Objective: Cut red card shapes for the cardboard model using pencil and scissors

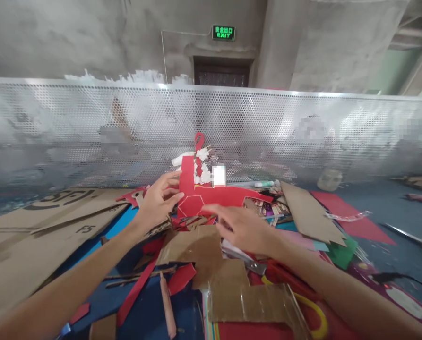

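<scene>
My left hand (158, 198) pinches the left edge of a red paper cutout (211, 193) that stands upright, with white tufts and a curled red hook on top. My right hand (244, 226) hovers just below and to the right of the cutout, fingers stretched out and slightly spread, holding nothing; its fingertips reach the lower edge of the red paper. Both forearms come in from the bottom corners over a heap of cardboard and paper scraps.
Brown cardboard sheets (37, 226) lie at the left, another piece (306, 212) at the right. Scissors with yellow and red handles (288, 293) rest under my right arm. Red strips (140, 283), coloured paper and a perforated metal screen (303, 127) behind.
</scene>
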The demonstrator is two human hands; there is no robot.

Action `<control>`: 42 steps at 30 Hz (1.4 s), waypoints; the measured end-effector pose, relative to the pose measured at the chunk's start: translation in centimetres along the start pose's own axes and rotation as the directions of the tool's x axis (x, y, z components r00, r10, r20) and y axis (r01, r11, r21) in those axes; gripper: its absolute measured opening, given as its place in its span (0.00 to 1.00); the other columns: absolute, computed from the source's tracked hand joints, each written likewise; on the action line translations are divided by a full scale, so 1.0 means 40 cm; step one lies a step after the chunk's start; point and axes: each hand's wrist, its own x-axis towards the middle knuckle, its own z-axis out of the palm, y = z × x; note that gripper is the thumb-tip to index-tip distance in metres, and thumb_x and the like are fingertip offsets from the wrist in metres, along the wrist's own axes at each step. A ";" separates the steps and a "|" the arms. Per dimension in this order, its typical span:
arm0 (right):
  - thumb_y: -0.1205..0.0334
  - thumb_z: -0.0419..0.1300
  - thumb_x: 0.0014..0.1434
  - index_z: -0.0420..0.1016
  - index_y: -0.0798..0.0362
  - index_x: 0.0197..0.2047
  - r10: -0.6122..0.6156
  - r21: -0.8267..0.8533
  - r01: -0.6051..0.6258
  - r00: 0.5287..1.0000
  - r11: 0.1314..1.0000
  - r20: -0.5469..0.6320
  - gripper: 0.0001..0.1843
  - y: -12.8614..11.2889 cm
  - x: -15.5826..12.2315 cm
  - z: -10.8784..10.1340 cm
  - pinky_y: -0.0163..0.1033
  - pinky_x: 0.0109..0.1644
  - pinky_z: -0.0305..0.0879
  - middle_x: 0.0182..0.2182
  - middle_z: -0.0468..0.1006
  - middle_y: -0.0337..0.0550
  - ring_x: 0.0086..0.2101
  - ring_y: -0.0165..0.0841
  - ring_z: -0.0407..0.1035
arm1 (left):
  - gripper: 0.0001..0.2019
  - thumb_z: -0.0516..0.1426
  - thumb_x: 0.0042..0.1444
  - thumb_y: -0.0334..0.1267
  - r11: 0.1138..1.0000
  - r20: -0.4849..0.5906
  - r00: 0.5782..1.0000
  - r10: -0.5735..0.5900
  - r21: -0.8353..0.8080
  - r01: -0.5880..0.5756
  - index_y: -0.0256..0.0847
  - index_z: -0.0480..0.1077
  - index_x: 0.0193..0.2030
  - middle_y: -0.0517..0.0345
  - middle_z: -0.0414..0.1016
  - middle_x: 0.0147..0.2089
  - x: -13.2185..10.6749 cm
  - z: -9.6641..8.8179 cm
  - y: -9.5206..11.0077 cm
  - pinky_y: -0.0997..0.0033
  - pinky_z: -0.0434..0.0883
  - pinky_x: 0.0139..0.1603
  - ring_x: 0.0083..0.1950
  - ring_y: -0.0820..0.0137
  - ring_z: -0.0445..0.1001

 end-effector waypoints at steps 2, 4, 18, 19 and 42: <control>0.58 0.54 0.66 0.48 0.41 0.75 0.135 0.023 -0.133 0.981 0.991 -0.140 0.36 0.054 0.009 -0.001 0.52 0.54 0.68 0.52 0.78 0.49 0.49 0.44 0.73 | 0.38 0.67 0.54 0.40 0.994 -0.036 0.999 0.024 -0.107 -0.028 0.48 0.59 0.70 0.56 0.79 0.44 0.002 -0.002 0.001 0.68 0.78 0.44 0.39 0.69 0.79; 0.53 0.56 0.66 0.42 0.43 0.76 0.199 0.090 -0.180 0.937 0.980 -0.287 0.41 0.108 0.017 0.010 0.58 0.63 0.61 0.65 0.64 0.54 0.62 0.49 0.62 | 0.44 0.67 0.54 0.40 0.981 -0.034 0.999 0.016 -0.191 -0.022 0.49 0.52 0.73 0.59 0.79 0.39 0.000 -0.003 0.001 0.69 0.78 0.43 0.38 0.69 0.79; 0.52 0.71 0.51 0.65 0.50 0.61 0.416 0.879 -0.103 0.902 0.466 -0.115 0.37 0.194 0.044 0.071 0.47 0.49 0.75 0.41 0.81 0.44 0.43 0.40 0.78 | 0.20 0.70 0.50 0.39 0.920 -0.070 0.990 -0.119 -0.384 0.083 0.41 0.73 0.49 0.55 0.82 0.44 0.010 -0.013 -0.039 0.68 0.76 0.51 0.45 0.67 0.79; 0.53 0.71 0.51 0.67 0.51 0.57 0.415 0.881 -0.088 0.900 0.465 -0.129 0.32 0.190 0.044 0.069 0.46 0.48 0.75 0.42 0.81 0.45 0.42 0.40 0.78 | 0.18 0.70 0.51 0.40 0.912 -0.061 0.989 -0.134 -0.398 0.099 0.41 0.74 0.48 0.54 0.82 0.47 0.008 -0.010 -0.036 0.68 0.75 0.52 0.47 0.66 0.79; 0.52 0.67 0.56 0.58 0.44 0.67 0.375 0.751 -0.079 0.897 0.656 -0.234 0.39 0.199 0.031 0.000 0.50 0.44 0.77 0.40 0.80 0.44 0.38 0.42 0.78 | 0.21 0.69 0.52 0.44 0.813 0.325 0.879 -0.348 -0.362 0.456 0.43 0.76 0.53 0.50 0.83 0.50 -0.050 0.047 -0.038 0.53 0.76 0.57 0.51 0.56 0.82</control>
